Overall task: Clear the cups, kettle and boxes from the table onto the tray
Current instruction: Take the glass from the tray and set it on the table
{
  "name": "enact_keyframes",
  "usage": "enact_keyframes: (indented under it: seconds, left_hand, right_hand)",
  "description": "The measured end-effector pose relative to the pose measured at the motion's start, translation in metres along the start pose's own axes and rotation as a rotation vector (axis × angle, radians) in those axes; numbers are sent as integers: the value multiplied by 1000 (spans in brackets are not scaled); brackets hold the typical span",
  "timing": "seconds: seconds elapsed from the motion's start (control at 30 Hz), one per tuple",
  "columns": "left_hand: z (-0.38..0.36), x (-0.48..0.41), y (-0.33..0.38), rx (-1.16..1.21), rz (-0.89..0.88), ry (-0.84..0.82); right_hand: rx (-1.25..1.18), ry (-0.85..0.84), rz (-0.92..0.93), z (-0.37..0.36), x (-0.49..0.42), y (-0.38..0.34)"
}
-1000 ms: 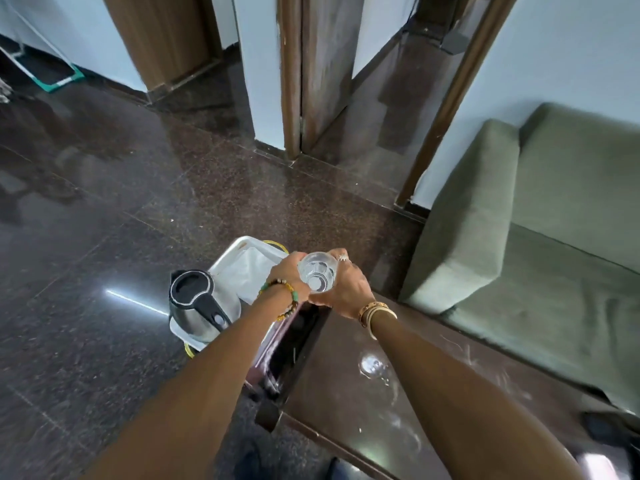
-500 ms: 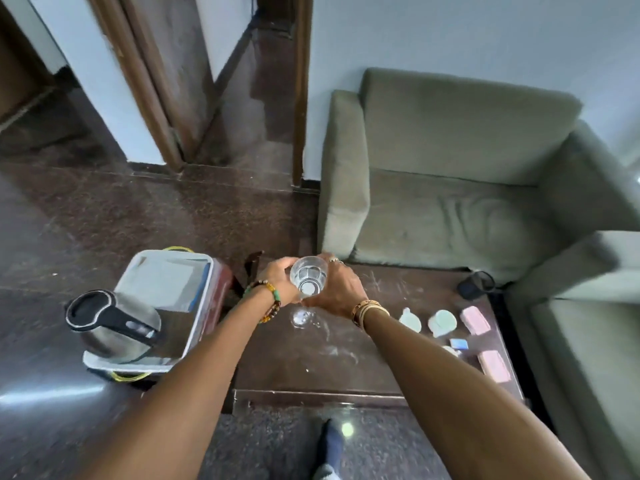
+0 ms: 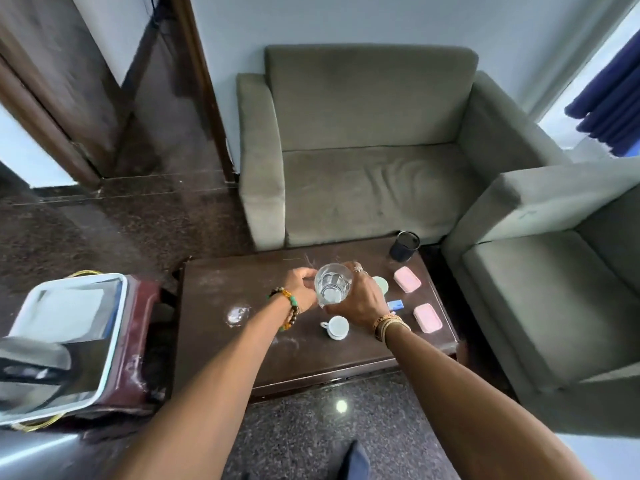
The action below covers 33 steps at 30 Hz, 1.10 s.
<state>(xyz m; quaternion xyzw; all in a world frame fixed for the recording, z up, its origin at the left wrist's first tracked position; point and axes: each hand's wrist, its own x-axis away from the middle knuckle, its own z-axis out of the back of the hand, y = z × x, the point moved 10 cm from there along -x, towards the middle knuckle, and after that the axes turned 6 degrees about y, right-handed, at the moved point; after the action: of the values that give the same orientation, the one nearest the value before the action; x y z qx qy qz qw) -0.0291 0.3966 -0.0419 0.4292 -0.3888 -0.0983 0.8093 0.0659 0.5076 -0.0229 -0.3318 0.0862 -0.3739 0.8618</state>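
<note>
Above the dark wooden table (image 3: 242, 344), both my hands hold a clear glass cup (image 3: 332, 284). My left hand (image 3: 302, 287) grips its left side and my right hand (image 3: 362, 301) wraps its right side. On the table sit a white cup (image 3: 336, 328), a pale green cup (image 3: 381, 284) partly behind my right hand, two pink boxes (image 3: 407, 279) (image 3: 427, 318), a small blue box (image 3: 396, 304) and a dark cup (image 3: 403, 246). At the left, the white-rimmed tray (image 3: 114, 332) rests on a maroon stand, with the steel kettle (image 3: 33, 370) on it.
A green armchair (image 3: 363, 150) stands behind the table and another green armchair (image 3: 561, 296) to its right. A wet ring (image 3: 238, 314) marks the table's left part. Dark granite floor (image 3: 138, 220) lies beyond the tray, with wooden door frames at the back left.
My view has swung right from the tray to the table. Both hands, still holding the glass cup, now hang over the table's middle instead of its left edge.
</note>
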Motion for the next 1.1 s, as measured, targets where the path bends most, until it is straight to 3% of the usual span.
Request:
enact_keyframes:
  seconds: [0.17, 0.4, 0.73, 1.1]
  left_hand:
    - [-78, -8, -12, 27, 92, -54]
    - [-110, -17, -22, -21, 126, -43]
    - [-110, -53, -51, 163, 335, -99]
    - [-68, -156, -61, 219, 286, 38]
  right_hand:
    - [31, -44, -27, 15, -3, 71]
    - [61, -139, 19, 8, -10, 102]
    - [65, -205, -49, -41, -35, 113]
    - [52, -249, -55, -105, -130, 97]
